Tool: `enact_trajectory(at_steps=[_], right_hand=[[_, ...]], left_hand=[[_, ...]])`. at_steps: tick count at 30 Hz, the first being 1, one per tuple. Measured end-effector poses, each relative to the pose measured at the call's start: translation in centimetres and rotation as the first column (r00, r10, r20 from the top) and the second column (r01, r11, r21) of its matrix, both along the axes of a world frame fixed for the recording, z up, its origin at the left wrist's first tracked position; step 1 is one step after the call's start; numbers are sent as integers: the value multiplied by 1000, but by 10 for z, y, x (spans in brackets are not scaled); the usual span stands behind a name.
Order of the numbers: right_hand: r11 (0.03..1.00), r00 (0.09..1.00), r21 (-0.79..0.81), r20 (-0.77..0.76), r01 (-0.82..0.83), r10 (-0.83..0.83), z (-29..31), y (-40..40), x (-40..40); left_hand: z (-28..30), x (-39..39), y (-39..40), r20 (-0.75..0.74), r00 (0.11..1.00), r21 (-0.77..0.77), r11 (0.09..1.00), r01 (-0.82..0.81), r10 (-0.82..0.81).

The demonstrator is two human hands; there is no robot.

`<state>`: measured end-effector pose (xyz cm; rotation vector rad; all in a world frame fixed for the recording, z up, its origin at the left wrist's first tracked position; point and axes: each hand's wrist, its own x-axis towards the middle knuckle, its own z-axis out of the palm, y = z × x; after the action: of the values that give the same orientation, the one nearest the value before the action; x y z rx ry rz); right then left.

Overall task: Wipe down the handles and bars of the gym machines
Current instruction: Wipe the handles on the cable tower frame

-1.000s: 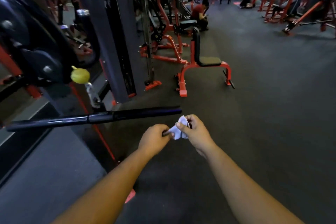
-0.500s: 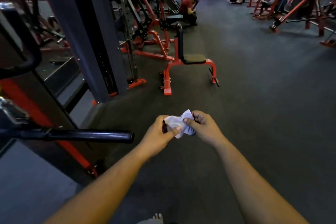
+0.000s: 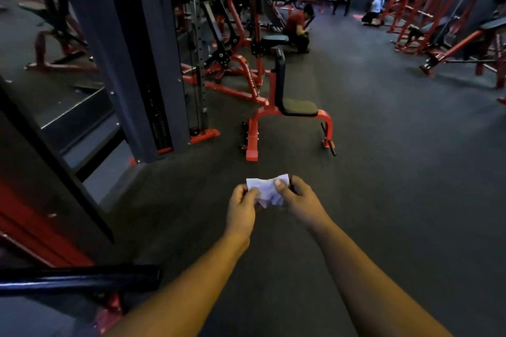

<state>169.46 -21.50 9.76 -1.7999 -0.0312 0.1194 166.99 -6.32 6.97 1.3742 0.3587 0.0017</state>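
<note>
A: Why are both hands raised over the open floor (image 3: 383,200) instead of resting on a machine?

B: The left hand (image 3: 242,206) and the right hand (image 3: 299,200) each pinch one side of the crumpled white cloth (image 3: 267,190) between thumb and curled fingers, holding it spread between them at mid-frame; the pose suggests the cloth is being refolded or turned to a fresh face before the next wipe, though this is a judgement only

A: Where do the surfaces to be wiped lie?

B: The black bar (image 3: 79,279) sits near and far to the left, well apart from the cloth; the red seat (image 3: 287,117) stands farther ahead, with red frames beyond it

A: What differs from the earlier frames?

B: One second ago the bar ran just beyond the hands, its end almost touching the cloth; now it lies at the lower left corner; the view has swung right and forward, the seat appears closer, and the cloth is opened wider between the two grips
</note>
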Motion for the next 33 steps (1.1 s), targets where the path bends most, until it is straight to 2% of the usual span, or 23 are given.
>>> enact_trajectory(at_steps=[2, 5, 9, 11, 14, 17, 19, 24, 27, 33], right_hand=[[997, 996, -23, 57, -73, 74, 3, 5, 24], [998, 993, -10, 103, -63, 63, 2, 11, 65], [998, 999, 65, 42, -22, 19, -4, 16, 127], [987, 999, 157, -22, -29, 33, -4, 21, 159], [933, 973, 326, -116, -152, 199, 4, 30, 200], [859, 898, 323, -58, -397, 436, 22, 43, 239], [823, 862, 311, -20, -475, 506, 35, 58, 257], [781, 830, 319, 37, -537, 556, 61, 123, 288], [712, 779, 353, 88, -607, 621, 79, 175, 294], [528, 618, 377, 177, -761, 766, 108, 269, 270]], left_hand=[[3, 22, -1, 8, 1000, 12, 1000, -25, 25], [9, 49, -2, 58, 998, 113, 993, -35, 29], [13, 95, 1, 107, 986, 185, 971, -148, 130], [15, 121, 3, 107, 974, 212, 952, -221, 202], [23, 156, 4, 77, 950, 236, 920, -313, 303], [35, 182, 12, 85, 901, 335, 840, -427, 425], [44, 188, 25, 127, 863, 375, 782, -498, 489], [82, 181, 70, 238, 729, 557, 524, -644, 642], [115, 165, 102, 326, 635, 655, 318, -686, 700], [164, 107, 158, 440, 518, 793, -48, -607, 733]])
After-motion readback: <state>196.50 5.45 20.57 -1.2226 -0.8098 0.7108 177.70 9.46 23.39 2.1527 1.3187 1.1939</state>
